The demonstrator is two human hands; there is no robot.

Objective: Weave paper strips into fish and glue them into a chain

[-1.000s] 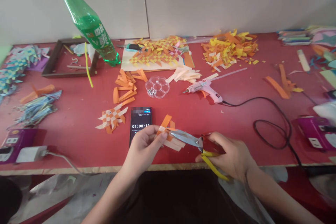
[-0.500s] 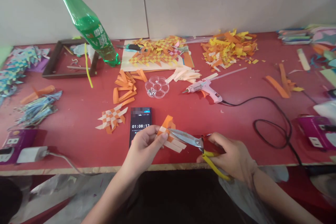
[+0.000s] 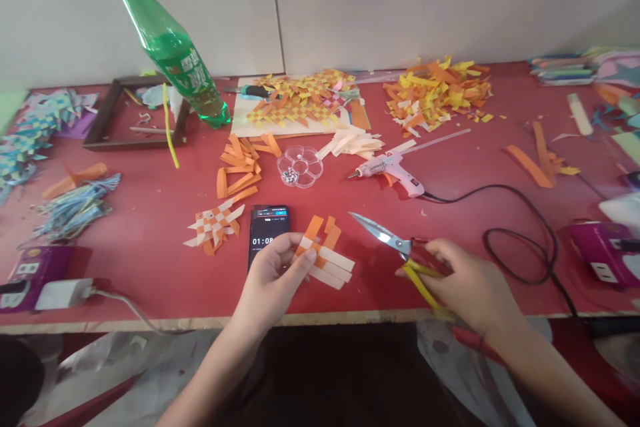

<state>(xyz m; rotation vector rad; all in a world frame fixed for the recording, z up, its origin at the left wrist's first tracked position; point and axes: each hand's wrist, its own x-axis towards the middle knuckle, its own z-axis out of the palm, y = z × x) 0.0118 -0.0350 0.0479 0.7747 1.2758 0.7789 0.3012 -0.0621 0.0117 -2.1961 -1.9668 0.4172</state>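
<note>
Between its thumb and fingers, my left hand (image 3: 280, 270) pinches a small weave of orange and cream paper strips (image 3: 327, 257), whose loose ends stick out upward and to the right. My right hand (image 3: 463, 280) grips the scissors (image 3: 387, 235) by their yellow and red handles. The blades look closed and point up and left, apart from the paper. Left of my left hand lies a woven orange and cream paper fish (image 3: 214, 225). A phone (image 3: 267, 219) with a timer on its screen lies partly behind my left fingers.
A pink glue gun (image 3: 393, 170) trails a black cord to the right. Behind my hands are a clear flower-shaped tray (image 3: 300, 165), orange strips (image 3: 240, 163), cream strips (image 3: 353, 141) and a heap of scraps (image 3: 437, 93). A tall green bottle (image 3: 175, 60) stands back left.
My right hand has drawn the scissors away from the paper, to the right, and their blades have swung upward. The orange strip ends now stand spread apart in my left hand.
</note>
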